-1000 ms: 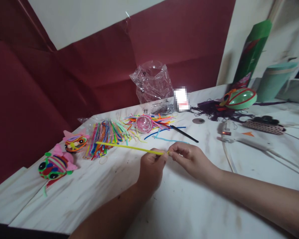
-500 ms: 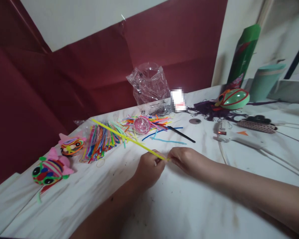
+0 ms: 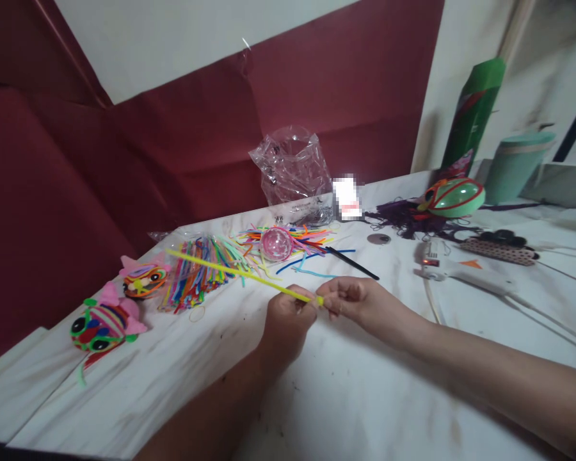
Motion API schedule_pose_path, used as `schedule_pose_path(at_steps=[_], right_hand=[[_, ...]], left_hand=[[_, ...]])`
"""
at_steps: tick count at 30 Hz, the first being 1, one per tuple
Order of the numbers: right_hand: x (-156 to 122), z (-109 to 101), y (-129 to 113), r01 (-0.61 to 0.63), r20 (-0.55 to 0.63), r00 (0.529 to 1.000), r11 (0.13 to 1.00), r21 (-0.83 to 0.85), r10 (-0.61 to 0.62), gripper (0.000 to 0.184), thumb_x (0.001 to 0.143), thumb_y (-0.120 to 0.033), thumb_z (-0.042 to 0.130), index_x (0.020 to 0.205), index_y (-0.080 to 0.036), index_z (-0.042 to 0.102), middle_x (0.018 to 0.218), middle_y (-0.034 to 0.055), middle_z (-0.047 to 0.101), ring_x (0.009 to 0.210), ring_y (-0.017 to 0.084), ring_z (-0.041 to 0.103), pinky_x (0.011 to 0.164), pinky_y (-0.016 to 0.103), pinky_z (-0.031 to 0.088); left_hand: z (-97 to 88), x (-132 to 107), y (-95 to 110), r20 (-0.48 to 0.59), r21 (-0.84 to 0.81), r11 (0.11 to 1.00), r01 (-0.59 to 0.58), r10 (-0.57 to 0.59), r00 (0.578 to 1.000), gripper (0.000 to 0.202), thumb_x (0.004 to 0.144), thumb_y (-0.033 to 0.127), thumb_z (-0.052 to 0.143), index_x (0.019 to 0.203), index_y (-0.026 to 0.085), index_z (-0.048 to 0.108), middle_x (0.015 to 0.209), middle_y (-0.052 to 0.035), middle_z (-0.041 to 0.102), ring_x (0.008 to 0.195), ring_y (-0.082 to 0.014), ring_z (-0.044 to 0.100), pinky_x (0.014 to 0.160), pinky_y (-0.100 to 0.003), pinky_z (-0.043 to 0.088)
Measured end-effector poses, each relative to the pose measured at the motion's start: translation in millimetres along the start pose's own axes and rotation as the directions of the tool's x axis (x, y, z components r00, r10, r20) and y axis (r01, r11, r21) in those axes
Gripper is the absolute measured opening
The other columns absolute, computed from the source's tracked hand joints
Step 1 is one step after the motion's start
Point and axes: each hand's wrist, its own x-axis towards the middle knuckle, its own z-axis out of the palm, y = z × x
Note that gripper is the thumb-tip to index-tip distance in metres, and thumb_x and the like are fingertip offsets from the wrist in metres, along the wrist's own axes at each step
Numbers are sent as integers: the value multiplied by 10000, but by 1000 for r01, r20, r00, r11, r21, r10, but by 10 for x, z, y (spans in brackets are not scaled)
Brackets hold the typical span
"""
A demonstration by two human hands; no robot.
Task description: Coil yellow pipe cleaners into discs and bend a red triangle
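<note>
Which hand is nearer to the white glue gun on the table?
Right. The right hand pinches the end of the yellow pipe cleaner, left of the white glue gun; the left hand holds it farther left.

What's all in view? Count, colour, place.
Held pipe cleaner: 1, yellow, front centre
Bagged pipe cleaners: many, multicoloured, left
Loose pipe cleaners: several, mixed, centre
Ball: 1, pinkish clear, centre
Craft figures: 2, multicoloured, left
Rounded figure: 1, mint, back right
Threads: one heap, purple, back right
Glue gun: 1, white, right
Dotted item: 1, pinkish, right
Disc: 1, grey, centre right
Ring: 1, tan, centre left
Plastic bag: 1, clear, back centre
Blurred item: 1, white, back centre
Canister: 1, green, back right
Cup: 1, mint, back right
Backdrop: 1, maroon, rear
Table: 1, white marbled, underneath
Left grip: 1, bare, on held pipe cleaner
Right grip: 1, bare, at held pipe cleaner's end
</note>
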Motion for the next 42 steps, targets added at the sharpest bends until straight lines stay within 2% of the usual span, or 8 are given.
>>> schedule_pose_path(at_steps=[5, 15, 19, 24, 27, 31, 36, 42], right_hand=[[-33, 106, 17, 14, -65, 998, 983, 184, -2, 218, 691, -349, 594, 776, -150, 571, 655, 2, 587, 620, 122, 547, 640, 276, 443], [-43, 98, 72, 138, -133, 979, 983, -122, -154, 221, 795, -362, 480, 714, -166, 544, 612, -4, 538, 593, 128, 513, 574, 252, 417], [-28, -1, 98, 344, -2, 919, 807, -480, -393, 158, 822, -235, 418, 731, -169, 530, 668, 32, 566, 621, 142, 523, 587, 256, 419], [-36, -92, 134, 474, 238, 870, 598, -646, -432, 175, 800, -141, 388, 764, -152, 559, 698, 69, 576, 626, 160, 534, 575, 267, 417], [-25, -70, 127, 373, 152, 922, 720, -585, -355, 172, 787, -146, 402, 751, -150, 570, 710, 63, 588, 645, 158, 539, 599, 279, 420], [-5, -7, 70, 118, -42, 991, 982, -149, -125, 128, 753, -267, 511, 773, -159, 576, 654, 11, 574, 616, 133, 537, 605, 272, 433], [-21, 78, 54, 18, -96, 995, 972, 235, 4, 255, 669, -371, 635, 801, -159, 582, 673, -1, 586, 639, 122, 550, 645, 271, 441], [-50, 119, 89, 99, -148, 985, 990, 98, -84, 222, 723, -393, 589, 743, -171, 590, 627, -15, 558, 619, 120, 518, 629, 258, 415]], left_hand=[[72, -6, -27, -4, -355, 925, 133, -143, 990, 42, 617, 182, 527, 606, 153, 499, 494, 45, 486, 483, -82, 452, 504, -210, 363], [66, -73, 31, -27, -100, 990, 101, -104, 994, 102, 661, 230, 540, 596, 153, 527, 441, 65, 402, 408, -59, 331, 421, -194, 270], [30, -52, -11, -36, 125, 986, -115, 120, 992, 77, 674, 164, 532, 603, 157, 561, 569, 7, 531, 562, -113, 496, 562, -226, 399], [-44, -17, -66, 210, 350, 833, -429, 377, 902, 142, 695, 89, 467, 630, 168, 566, 647, -26, 561, 669, -144, 534, 654, -248, 411], [-51, -6, -46, 222, 401, 787, -469, 414, 883, 133, 665, 85, 467, 582, 170, 527, 585, -9, 504, 613, -136, 495, 608, -245, 387], [-8, -20, 27, -1, 276, 931, -239, 249, 969, 86, 635, 114, 493, 569, 168, 505, 546, 19, 469, 547, -110, 456, 563, -229, 373], [50, -57, 37, -76, -153, 985, 77, -89, 993, 73, 664, 232, 523, 637, 167, 504, 453, 75, 370, 419, -65, 321, 430, -194, 278], [74, -88, 83, -75, -154, 987, 37, -49, 996, 74, 644, 198, 542, 595, 159, 501, 489, 59, 455, 457, -68, 392, 469, -192, 323]])
